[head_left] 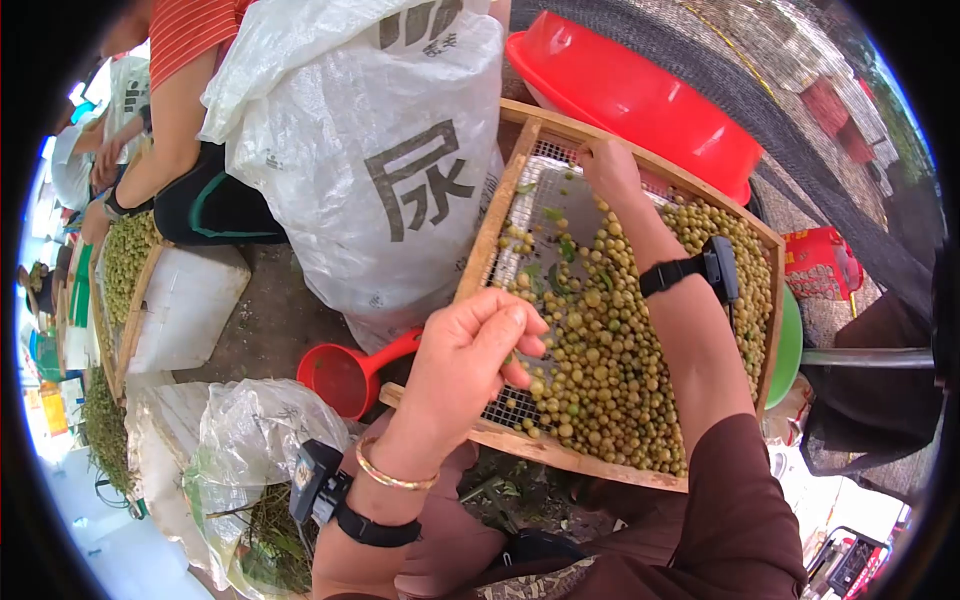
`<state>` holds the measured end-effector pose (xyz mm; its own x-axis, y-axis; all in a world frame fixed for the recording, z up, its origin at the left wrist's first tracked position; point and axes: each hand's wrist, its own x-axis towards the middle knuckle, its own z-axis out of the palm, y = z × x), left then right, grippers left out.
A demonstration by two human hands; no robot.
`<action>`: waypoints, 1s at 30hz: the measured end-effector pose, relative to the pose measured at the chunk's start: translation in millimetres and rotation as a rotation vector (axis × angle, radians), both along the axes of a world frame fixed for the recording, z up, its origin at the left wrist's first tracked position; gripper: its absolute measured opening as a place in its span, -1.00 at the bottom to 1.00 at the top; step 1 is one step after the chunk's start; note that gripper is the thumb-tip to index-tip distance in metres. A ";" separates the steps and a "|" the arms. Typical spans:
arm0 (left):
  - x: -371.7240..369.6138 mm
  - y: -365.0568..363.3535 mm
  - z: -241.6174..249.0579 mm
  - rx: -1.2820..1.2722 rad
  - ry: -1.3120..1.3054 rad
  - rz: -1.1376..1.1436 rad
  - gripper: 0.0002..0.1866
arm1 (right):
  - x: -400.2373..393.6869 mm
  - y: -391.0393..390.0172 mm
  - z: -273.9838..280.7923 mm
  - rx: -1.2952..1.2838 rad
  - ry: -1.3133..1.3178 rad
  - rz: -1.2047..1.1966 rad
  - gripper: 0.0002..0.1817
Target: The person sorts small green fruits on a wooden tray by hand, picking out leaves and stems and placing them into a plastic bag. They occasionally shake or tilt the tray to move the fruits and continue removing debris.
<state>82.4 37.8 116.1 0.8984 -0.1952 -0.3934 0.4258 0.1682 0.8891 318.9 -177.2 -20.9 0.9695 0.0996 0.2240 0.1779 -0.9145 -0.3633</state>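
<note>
A wooden-framed mesh tray (530,130) holds a thick layer of small round yellow-green fruits (610,350), with a few green leaves (567,250) among them. My left hand (475,345) is above the tray's near left side, its thumb and fingers curled together. A speck of green shows by its fingertips, too small to name. Over the far edge of the tray, my right hand (610,168) points downward with its fingers bent together near the bare mesh. Whatever those fingers pinch, if anything, is hidden.
A large white woven sack (330,180) stands left of the tray, and a red basin (630,90) lies behind it. A red scoop (338,380) rests at the near left. Green plastic (787,350) shows at right. Another person (185,90) sits at left beside another fruit-filled tray (140,300).
</note>
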 end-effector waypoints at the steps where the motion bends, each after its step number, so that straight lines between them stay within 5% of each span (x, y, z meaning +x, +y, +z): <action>1: 0.9 3.4 -2.5 -0.017 0.008 -0.003 -0.77 | 8.9 4.9 -3.6 0.009 0.000 0.008 -0.77; 7: -1.2 18.0 -5.1 -0.054 0.044 -0.006 -0.80 | 39.6 41.9 -11.3 -0.262 0.134 -0.153 -0.74; 9: -4.0 23.3 -10.8 -0.055 -0.035 -0.014 -0.81 | 57.7 40.3 -36.0 -0.324 -0.171 -0.082 -0.83; 10: -4.2 25.7 -10.7 -0.040 -0.031 -0.017 -0.81 | 49.5 48.5 -20.6 -0.387 -0.027 -0.087 -0.84; 13: -1.5 28.0 -5.2 0.005 -0.022 0.011 -0.81 | 42.3 45.5 -25.8 -0.309 -0.293 0.004 -0.86; 17: -0.4 23.2 -12.1 -0.026 -0.045 0.015 -0.82 | 38.7 38.8 -29.9 -0.270 -0.208 -0.029 -0.89; 20: 1.4 15.7 -15.6 -0.020 -0.074 0.006 -0.81 | 33.8 31.4 -24.0 -0.148 -0.344 -0.101 -0.87; 22: 4.4 12.1 -6.3 0.035 -0.035 0.044 -0.79 | 34.8 14.5 -18.4 0.418 -0.129 -0.013 -0.81; 23: 4.7 8.6 -4.4 0.075 -0.061 0.082 -0.80 | 17.9 12.0 3.2 0.700 0.192 0.027 -0.75; 28: 2.4 -2.6 -10.3 0.052 -0.033 0.084 -0.81 | -30.1 -6.1 19.0 1.026 0.498 -0.098 -0.74; 30: 3.0 -6.6 -8.5 0.073 -0.030 0.069 -0.81 | -36.7 -2.4 18.0 0.894 0.549 -0.054 -0.75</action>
<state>85.4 31.1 107.6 0.9203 -0.1042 -0.3771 0.3886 0.1308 0.9121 282.2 -179.6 -2.9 0.9584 0.0681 -0.2771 -0.2489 -0.2755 -0.9285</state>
